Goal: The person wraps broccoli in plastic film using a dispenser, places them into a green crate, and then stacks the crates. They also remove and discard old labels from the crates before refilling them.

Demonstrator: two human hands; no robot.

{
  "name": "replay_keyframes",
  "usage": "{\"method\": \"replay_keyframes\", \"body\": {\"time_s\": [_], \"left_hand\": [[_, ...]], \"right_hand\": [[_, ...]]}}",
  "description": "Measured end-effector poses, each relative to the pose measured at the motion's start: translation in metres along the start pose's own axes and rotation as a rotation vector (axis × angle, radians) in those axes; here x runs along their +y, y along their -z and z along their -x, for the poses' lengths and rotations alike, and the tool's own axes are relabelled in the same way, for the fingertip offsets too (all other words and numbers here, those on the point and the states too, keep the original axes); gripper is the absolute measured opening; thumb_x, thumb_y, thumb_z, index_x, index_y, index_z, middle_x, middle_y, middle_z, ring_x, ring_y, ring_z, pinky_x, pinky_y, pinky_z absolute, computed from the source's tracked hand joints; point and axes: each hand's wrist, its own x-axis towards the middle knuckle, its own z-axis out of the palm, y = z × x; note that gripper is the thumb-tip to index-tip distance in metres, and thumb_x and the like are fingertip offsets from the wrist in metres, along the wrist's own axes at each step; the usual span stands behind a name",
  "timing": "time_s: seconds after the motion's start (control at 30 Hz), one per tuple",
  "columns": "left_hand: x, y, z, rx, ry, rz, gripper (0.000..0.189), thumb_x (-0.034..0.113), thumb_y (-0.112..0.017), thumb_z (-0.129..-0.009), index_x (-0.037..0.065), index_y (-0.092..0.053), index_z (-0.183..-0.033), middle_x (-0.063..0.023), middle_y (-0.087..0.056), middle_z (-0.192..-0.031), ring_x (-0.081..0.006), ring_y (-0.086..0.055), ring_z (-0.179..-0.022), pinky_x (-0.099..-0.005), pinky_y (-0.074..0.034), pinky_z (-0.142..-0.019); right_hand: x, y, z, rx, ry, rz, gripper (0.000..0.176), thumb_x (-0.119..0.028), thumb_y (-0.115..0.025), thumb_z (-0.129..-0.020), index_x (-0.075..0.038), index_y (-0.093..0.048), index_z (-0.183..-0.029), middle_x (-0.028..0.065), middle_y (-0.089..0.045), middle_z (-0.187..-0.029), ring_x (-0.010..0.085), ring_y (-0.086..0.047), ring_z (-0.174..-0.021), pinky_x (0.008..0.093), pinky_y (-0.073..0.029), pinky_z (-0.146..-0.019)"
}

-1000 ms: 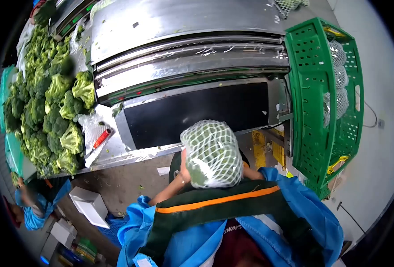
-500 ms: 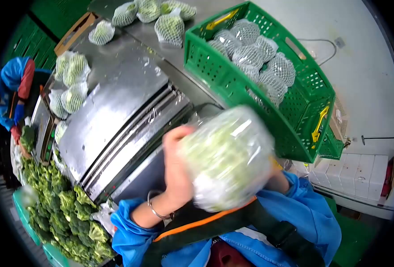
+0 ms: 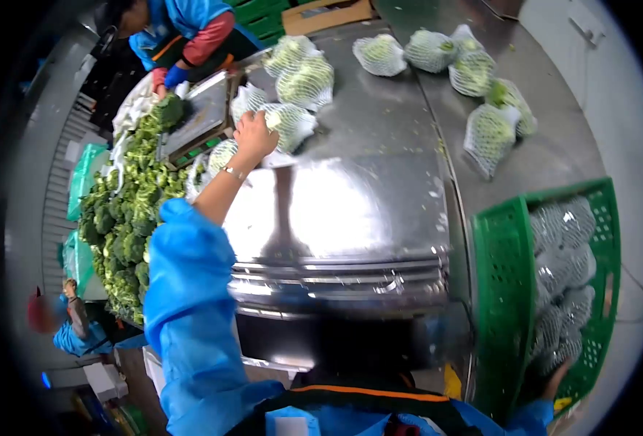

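Observation:
My left hand (image 3: 254,136) reaches across the steel table, fingers spread over the near side of a pale green vegetable head (image 3: 290,125) in a white foam net. More netted heads (image 3: 305,81) sit just beyond it, and another (image 3: 222,155) lies at my wrist. Far to the right, my right hand (image 3: 560,372) is down inside the green crate (image 3: 501,298), at its near end. It is up against a head in a net and shiny film (image 3: 554,350); its fingers are mostly hidden. Several such heads (image 3: 570,265) fill the crate around it.
A heap of broccoli (image 3: 129,225) lies along the left, beside a scale-like tray (image 3: 199,116). More netted heads (image 3: 490,134) rest at the back right. A wrapping machine's metal front (image 3: 336,280) is before me. One co-worker (image 3: 198,36) works at the back left, another person (image 3: 81,327) stands further left.
The film-wrapped head has left the space between my hands. My left hand has gone forward to the netted heads, my right hand down into the crate. The view has turned left.

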Motion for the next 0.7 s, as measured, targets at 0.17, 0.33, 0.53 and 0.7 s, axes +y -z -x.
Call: {"method": "replay_keyframes", "body": {"time_s": [0.17,0.33,0.53,0.7], "left_hand": [[-0.040,-0.064,-0.068,-0.237,-0.201,0.102,0.081,0.038,-0.074,-0.060,0.014,-0.038,-0.129,-0.0242,-0.046,-0.117,-0.0388,-0.050,-0.104,-0.0425,-0.042,-0.088],[-0.023,-0.062,-0.059,-0.310,-0.119,0.050,0.053,0.018,-0.072,-0.062,0.014,-0.056,-0.112,-0.0146,-0.053,-0.108,-0.0324,-0.054,-0.099,-0.0390,-0.045,-0.085],[-0.033,0.074,-0.007,0.002,-0.731,0.301,0.040,-0.005,-0.058,-0.064,0.011,-0.060,-0.101,-0.0104,-0.053,-0.115,-0.0292,-0.052,-0.105,-0.0345,-0.045,-0.088],[-0.003,0.176,0.100,-0.035,-0.918,0.435,0.045,-0.012,-0.050,-0.064,0.010,-0.060,-0.101,-0.0106,-0.053,-0.115,-0.0291,-0.049,-0.108,-0.0352,-0.045,-0.088]], "right_hand": [[-0.184,-0.048,0.090,-0.084,0.517,0.496,0.054,-0.026,-0.043,-0.087,-0.001,-0.031,-0.134,0.0180,-0.037,-0.133,0.0335,-0.042,-0.115,0.0400,-0.034,-0.098],[-0.283,-0.100,0.193,-0.574,0.685,0.520,0.053,-0.010,-0.051,-0.083,-0.003,-0.034,-0.133,0.0192,-0.040,-0.131,0.0339,-0.046,-0.111,0.0381,-0.035,-0.096],[-0.336,-0.100,0.225,-0.273,0.992,0.435,0.048,-0.008,-0.055,-0.080,0.001,-0.041,-0.125,0.0200,-0.046,-0.125,0.0319,-0.044,-0.114,0.0377,-0.031,-0.099],[-0.412,-0.132,0.305,-0.411,0.869,-0.411,0.034,0.004,-0.048,-0.081,0.003,-0.050,-0.115,0.0137,-0.054,-0.114,0.0242,-0.051,-0.105,0.0331,-0.038,-0.093]]}}
